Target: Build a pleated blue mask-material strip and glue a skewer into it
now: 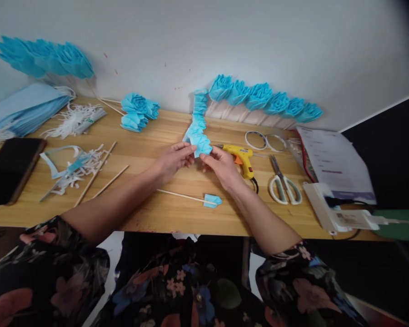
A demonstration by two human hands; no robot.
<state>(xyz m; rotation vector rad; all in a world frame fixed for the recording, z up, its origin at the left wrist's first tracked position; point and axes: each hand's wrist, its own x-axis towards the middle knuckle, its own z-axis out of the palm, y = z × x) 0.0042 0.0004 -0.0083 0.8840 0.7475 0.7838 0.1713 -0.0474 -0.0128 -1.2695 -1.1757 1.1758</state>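
A pleated strip of light blue fabric [198,131] runs from the wall down to the middle of the wooden table. My left hand [177,156] pinches the near end of the strip from the left. From the right, my right hand [221,164] grips the same end, thumb on top. Just below both hands lies a thin wooden stick [180,194] with a small blue piece [211,200] at its right tip. Right behind my right hand rests a yellow glue gun [242,159], its nozzle partly behind my fingers.
Blue fabric flowers on sticks lean on the wall at right [259,94] and left [47,56]. Face masks [23,106], a phone [12,168] and scraps [77,170] lie left. Scissors [282,181], tape rolls [256,140], papers [334,159] and a power strip [318,206] are right.
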